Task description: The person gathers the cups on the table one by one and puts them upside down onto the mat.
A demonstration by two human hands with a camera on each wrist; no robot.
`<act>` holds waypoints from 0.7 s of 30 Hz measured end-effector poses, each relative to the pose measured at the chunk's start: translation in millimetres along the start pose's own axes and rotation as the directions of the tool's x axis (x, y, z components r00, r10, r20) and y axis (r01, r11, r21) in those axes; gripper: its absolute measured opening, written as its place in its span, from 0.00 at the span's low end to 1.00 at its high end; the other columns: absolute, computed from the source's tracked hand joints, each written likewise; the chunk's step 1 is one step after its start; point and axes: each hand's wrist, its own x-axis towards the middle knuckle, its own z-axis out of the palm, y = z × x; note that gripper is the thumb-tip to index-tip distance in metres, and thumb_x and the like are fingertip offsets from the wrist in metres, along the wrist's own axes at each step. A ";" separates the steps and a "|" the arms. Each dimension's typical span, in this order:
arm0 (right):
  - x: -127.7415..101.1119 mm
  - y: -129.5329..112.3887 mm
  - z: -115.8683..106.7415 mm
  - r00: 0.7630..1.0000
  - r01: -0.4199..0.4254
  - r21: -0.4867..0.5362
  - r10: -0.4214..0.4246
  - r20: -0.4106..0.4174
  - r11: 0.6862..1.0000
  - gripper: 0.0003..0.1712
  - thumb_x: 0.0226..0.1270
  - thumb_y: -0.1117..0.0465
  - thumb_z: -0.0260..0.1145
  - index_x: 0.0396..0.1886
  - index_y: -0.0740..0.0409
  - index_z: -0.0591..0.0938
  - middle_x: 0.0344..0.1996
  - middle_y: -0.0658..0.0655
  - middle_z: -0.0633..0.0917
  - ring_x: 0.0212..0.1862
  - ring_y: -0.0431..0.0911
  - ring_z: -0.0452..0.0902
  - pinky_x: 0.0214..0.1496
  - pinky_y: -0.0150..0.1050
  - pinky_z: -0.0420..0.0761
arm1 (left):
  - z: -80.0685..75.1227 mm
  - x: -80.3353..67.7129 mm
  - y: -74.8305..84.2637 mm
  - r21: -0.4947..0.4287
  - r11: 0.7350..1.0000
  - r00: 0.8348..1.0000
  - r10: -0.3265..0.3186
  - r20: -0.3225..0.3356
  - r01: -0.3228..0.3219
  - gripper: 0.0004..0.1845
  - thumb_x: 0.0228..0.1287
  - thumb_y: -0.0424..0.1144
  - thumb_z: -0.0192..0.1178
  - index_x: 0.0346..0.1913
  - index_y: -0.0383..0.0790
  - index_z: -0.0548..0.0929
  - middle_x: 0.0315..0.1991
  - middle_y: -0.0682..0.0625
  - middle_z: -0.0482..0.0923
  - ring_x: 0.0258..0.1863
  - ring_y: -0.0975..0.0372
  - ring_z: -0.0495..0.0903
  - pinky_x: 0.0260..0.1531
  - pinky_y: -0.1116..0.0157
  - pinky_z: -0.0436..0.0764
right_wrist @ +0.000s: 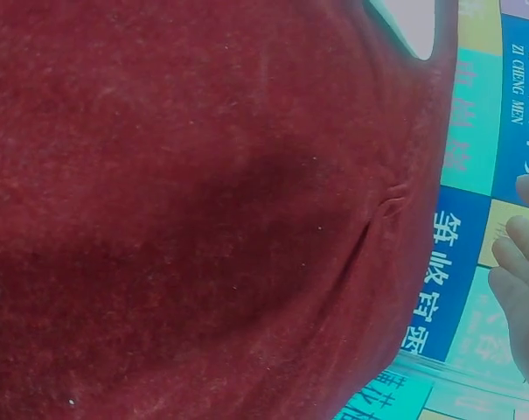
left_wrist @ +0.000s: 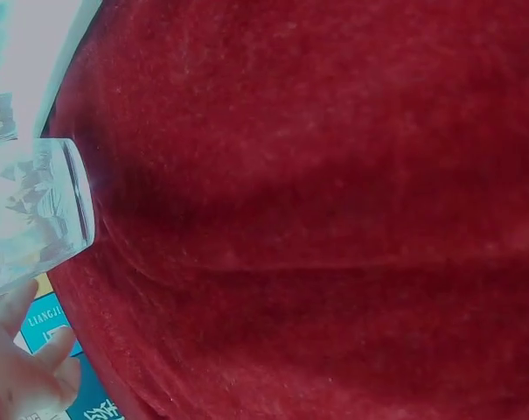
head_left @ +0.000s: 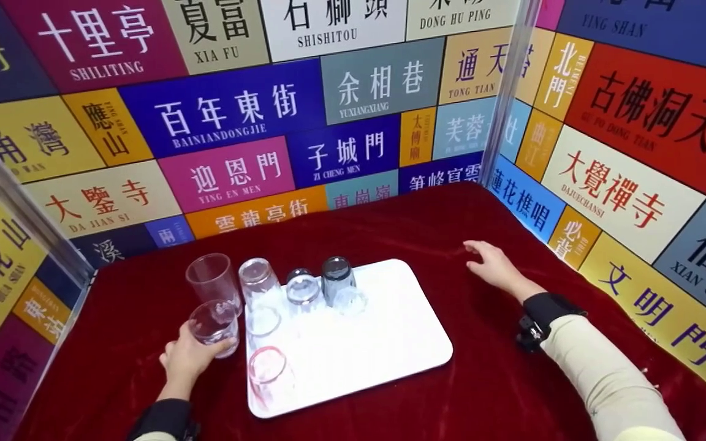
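Observation:
My left hand [head_left: 189, 360] grips a clear drinking glass [head_left: 213, 324] low on its side, just left of the white tray [head_left: 383, 343]. In the left wrist view the patterned base of this glass [left_wrist: 37, 201] shows, with fingers below it. Behind it stands a taller clear glass [head_left: 209, 275] on the cloth. On the tray are a pink-rimmed glass [head_left: 269, 370] near the front left corner, a tall clear glass [head_left: 258, 278] and a dark grey glass [head_left: 337, 278] at the back. My right hand [head_left: 493, 264] hangs over the cloth right of the tray, fingers loosely bent, holding nothing.
A dark red velvet cloth [head_left: 482, 392] covers the table. Another upturned clear glass [head_left: 303, 291] stands among those along the tray's back edge. Panels with coloured name signs [head_left: 218, 116] rise behind the table and on both sides.

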 end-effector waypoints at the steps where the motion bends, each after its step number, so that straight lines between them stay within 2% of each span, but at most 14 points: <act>1: 0.3 -0.9 -0.1 1.000 -0.006 0.007 0.006 -0.002 1.000 0.26 0.57 0.71 0.59 0.57 0.74 0.68 0.51 0.73 0.74 0.55 0.64 0.68 0.57 0.57 0.67 | 0.6 -1.4 -0.5 -0.008 1.000 1.000 -0.006 -0.003 0.005 0.58 0.37 0.66 0.67 0.64 0.30 0.56 0.59 0.30 0.65 0.54 0.36 0.61 0.50 0.45 0.55; 5: 1.0 -3.0 -0.1 1.000 0.000 -0.004 0.000 0.009 1.000 0.26 0.57 0.71 0.58 0.57 0.75 0.68 0.50 0.73 0.74 0.55 0.65 0.68 0.57 0.57 0.67 | 3.5 -5.9 -3.3 -0.052 0.998 0.998 -0.026 -0.053 0.023 0.54 0.39 0.63 0.68 0.62 0.29 0.59 0.57 0.30 0.68 0.53 0.37 0.63 0.51 0.45 0.56; 9: 1.5 -2.6 0.4 1.000 -0.008 -0.008 0.008 0.021 1.000 0.26 0.58 0.70 0.58 0.58 0.74 0.68 0.51 0.73 0.74 0.56 0.64 0.67 0.57 0.57 0.67 | 2.5 -7.1 -3.7 -0.065 0.998 0.994 -0.011 -0.105 0.004 0.52 0.40 0.61 0.68 0.61 0.28 0.61 0.56 0.31 0.70 0.51 0.37 0.64 0.52 0.46 0.56; 12: 0.8 -1.3 0.1 1.000 -0.014 -0.012 0.014 0.022 1.000 0.26 0.58 0.71 0.58 0.58 0.74 0.68 0.51 0.73 0.74 0.56 0.64 0.67 0.58 0.56 0.67 | -4.7 -6.6 -1.2 -0.014 0.999 0.993 0.039 -0.108 -0.041 0.52 0.40 0.61 0.68 0.60 0.27 0.62 0.54 0.29 0.70 0.50 0.37 0.66 0.52 0.46 0.58; 15: -1.6 0.4 0.0 1.000 -0.019 -0.010 0.020 0.023 1.000 0.26 0.59 0.71 0.57 0.58 0.74 0.67 0.52 0.73 0.73 0.56 0.65 0.67 0.58 0.57 0.67 | -17.3 -6.1 3.4 0.060 0.990 0.985 0.133 -0.109 -0.127 0.51 0.39 0.61 0.68 0.60 0.26 0.63 0.52 0.27 0.71 0.48 0.37 0.69 0.51 0.45 0.62; 18: -5.1 3.0 0.0 0.999 -0.024 -0.010 0.025 0.027 1.000 0.26 0.59 0.72 0.57 0.58 0.74 0.67 0.52 0.73 0.73 0.56 0.65 0.67 0.58 0.57 0.67 | -32.8 -6.7 9.4 0.127 0.958 0.959 0.269 -0.093 -0.256 0.50 0.37 0.60 0.70 0.59 0.27 0.65 0.48 0.28 0.74 0.45 0.38 0.72 0.47 0.44 0.66; 19: -6.4 3.9 0.2 0.999 -0.025 -0.013 0.026 0.028 1.000 0.26 0.59 0.72 0.57 0.58 0.74 0.67 0.52 0.73 0.73 0.56 0.65 0.67 0.58 0.57 0.67 | -37.9 -6.7 11.9 0.141 0.941 0.944 0.321 -0.082 -0.307 0.49 0.36 0.59 0.70 0.58 0.28 0.67 0.47 0.29 0.75 0.44 0.38 0.72 0.46 0.44 0.68; 21: -8.5 5.8 0.5 0.999 -0.029 -0.015 0.029 0.030 0.999 0.26 0.59 0.72 0.57 0.58 0.74 0.67 0.52 0.73 0.73 0.56 0.65 0.67 0.58 0.57 0.67 | -48.0 -6.7 17.6 0.140 0.899 0.903 0.426 -0.056 -0.415 0.47 0.33 0.57 0.73 0.56 0.30 0.69 0.44 0.31 0.76 0.43 0.41 0.73 0.44 0.45 0.70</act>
